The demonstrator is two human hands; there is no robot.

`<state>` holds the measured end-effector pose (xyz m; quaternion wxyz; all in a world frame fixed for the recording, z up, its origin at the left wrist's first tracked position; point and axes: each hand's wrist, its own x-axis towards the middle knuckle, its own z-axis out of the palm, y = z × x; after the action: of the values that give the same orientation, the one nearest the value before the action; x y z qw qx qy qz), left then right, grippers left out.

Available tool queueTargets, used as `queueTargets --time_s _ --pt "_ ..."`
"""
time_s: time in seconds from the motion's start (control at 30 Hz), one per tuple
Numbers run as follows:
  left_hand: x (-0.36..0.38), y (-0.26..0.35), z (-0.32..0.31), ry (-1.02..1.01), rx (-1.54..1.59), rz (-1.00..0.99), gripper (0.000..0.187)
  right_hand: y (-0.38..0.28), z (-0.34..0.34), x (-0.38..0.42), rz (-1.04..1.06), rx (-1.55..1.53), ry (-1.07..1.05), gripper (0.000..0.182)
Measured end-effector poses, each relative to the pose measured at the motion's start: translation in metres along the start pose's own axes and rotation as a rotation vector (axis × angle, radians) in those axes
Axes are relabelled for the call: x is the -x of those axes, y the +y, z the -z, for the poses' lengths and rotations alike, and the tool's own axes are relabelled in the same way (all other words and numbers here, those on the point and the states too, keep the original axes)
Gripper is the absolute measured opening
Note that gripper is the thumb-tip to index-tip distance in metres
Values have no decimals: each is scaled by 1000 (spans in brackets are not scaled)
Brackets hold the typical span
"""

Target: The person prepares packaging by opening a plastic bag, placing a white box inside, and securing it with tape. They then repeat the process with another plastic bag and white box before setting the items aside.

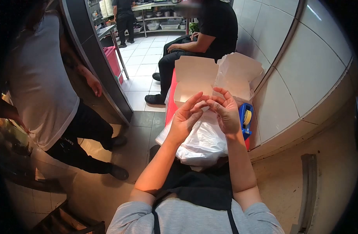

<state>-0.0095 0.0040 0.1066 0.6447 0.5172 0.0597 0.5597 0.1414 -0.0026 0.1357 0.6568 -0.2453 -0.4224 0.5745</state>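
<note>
1. Between the tiled wall (282, 109) on the right and the left edge of a red surface (170, 111), left hand (185, 119) and right hand (226, 115) come together—fingers curled, tips nearly meeting; whether they pinch anything, I cannot tell.
2. Left of the fingers, past that edge: floor (142, 119) reaching through a doorway.
3. Below the fingers: a white plastic bag (204, 140), crumpled and glossy.
4. Just beyond the fingertips: an open pale box (196, 70), another (243, 70) beside it.
5. Right of the fingers: a blue tape dispenser (246, 121).
6. Farther off—a seated person (218, 29) ahead, a standing person (42, 78) left.
</note>
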Motion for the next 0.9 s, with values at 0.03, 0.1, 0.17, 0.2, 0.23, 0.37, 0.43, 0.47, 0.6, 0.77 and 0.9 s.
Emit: queueTargets --time_s 0.03,0.1,0.17,0.2,0.23,0.37,0.43,0.47,0.6,0.77,0.9 --pt "0 0 0 -15 -9 -8 50 -1 0 1 -7 7 0 48" --pt "1 -1 -4 -9 -99 -43 50 -2 1 2 3 2 1 48" --pt "0 -2 -5 10 -220 -84 48 -3 3 3 13 -8 -3 48" --pt "0 -2 -2 28 -296 -106 47 -3 6 3 16 -16 -6 48" --pt "-1 -2 0 46 -372 -129 46 -3 7 4 18 -23 -10 49" --pt "-10 2 5 198 -145 22 30 -10 1 8 2 15 -5 49" --pt "-10 -2 10 171 -41 169 25 -11 -1 9 -3 26 -15 48" --pt "-10 -4 11 157 12 242 24 -10 -2 9 7 55 -10 48" --pt "-11 -7 7 196 37 300 25 -9 -1 9 62 182 8 44" --pt "-10 -5 3 245 24 321 22 -8 -3 10 103 245 18 42" --pt "-9 -5 1 271 17 324 20 -5 -4 9 117 275 48 40"
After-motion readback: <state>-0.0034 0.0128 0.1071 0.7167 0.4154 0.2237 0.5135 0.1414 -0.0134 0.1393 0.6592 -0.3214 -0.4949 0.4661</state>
